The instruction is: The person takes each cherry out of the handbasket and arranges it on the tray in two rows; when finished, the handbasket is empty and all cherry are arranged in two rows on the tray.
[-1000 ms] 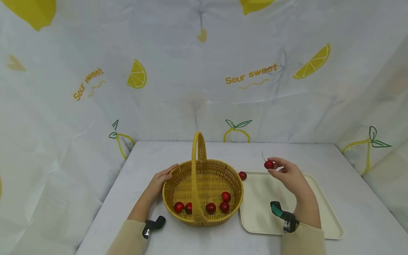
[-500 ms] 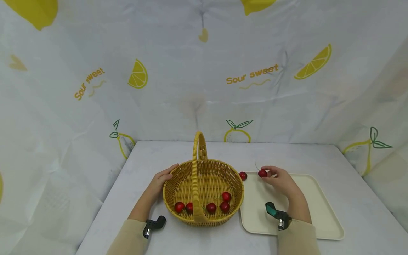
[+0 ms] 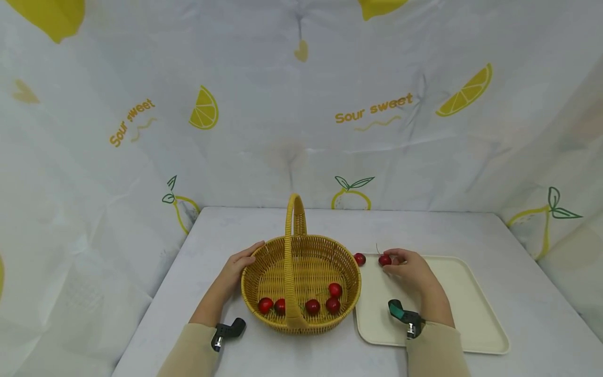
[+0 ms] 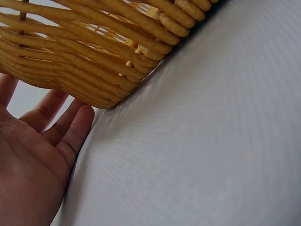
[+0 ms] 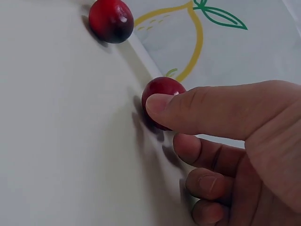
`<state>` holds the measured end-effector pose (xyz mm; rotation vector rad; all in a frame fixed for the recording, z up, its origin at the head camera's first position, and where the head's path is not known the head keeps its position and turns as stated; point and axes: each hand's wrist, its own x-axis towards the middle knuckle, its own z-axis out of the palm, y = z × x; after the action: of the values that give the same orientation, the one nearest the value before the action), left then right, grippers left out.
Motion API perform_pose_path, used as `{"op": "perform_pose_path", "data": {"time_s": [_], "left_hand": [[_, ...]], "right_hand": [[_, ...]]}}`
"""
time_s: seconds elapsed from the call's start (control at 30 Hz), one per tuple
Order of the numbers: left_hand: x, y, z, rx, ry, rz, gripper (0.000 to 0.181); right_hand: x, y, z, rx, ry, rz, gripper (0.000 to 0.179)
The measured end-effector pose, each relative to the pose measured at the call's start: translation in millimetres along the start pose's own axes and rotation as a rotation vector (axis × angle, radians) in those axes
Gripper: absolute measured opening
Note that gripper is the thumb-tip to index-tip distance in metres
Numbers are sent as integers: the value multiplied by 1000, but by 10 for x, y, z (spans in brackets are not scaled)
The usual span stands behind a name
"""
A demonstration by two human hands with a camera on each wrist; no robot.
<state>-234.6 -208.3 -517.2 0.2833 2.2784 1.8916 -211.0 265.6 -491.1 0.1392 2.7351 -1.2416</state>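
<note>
A round yellow wicker basket (image 3: 325,246) with a tall handle holds several red cherries (image 3: 312,307). My left hand (image 3: 232,272) rests on its left side, fingers lying against the woven wall (image 4: 75,56) with little bend. Between thumb and fingers, my right hand (image 3: 414,272) pinches a stemmed cherry (image 3: 383,261) low over the far edge of a cream tray (image 3: 461,303). Another cherry (image 3: 360,259) sits at the tray's far left corner, close to the basket; the right wrist view shows both the loose cherry (image 5: 111,21) and the held cherry (image 5: 162,87).
The tray stands right of the basket, almost against it, on a white-covered table (image 3: 282,361). Behind rises a white cloth (image 3: 264,131) printed with lemons. A wrist camera (image 3: 227,333) sits on each arm.
My right hand has come left and down with the cherry, from above the tray to its far edge beside the loose cherry. The left hand and basket have stayed put.
</note>
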Motion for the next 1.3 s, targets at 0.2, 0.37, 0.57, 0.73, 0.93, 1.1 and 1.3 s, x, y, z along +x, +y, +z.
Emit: {"op": "perform_pose_path", "data": {"time_s": [0.2, 0.37, 0.57, 0.73, 0.93, 1.1, 1.3], "left_hand": [[0, -6, -4, 17, 0, 6, 52], [-6, -4, -3, 18, 1, 14, 53], [-5, -34, -10, 12, -2, 9, 53], [-7, -28, -3, 17, -2, 10, 52], [-11, -3, 5, 11, 0, 12, 52], [-3, -8, 0, 13, -1, 6, 52], [20, -40, -7, 3, -2, 8, 52]], "right_hand": [[4, 5, 10, -17, 11, 19, 50], [-9, -8, -21, -2, -5, -13, 54], [-55, -70, -124, -1, -5, -94, 59], [-135, -217, -218, 15, 16, -156, 60], [-240, -422, -291, 60, 45, -213, 58], [-323, -567, -323, 99, 70, -244, 58], [-439, -723, -353, 174, 58, -333, 54]]}}
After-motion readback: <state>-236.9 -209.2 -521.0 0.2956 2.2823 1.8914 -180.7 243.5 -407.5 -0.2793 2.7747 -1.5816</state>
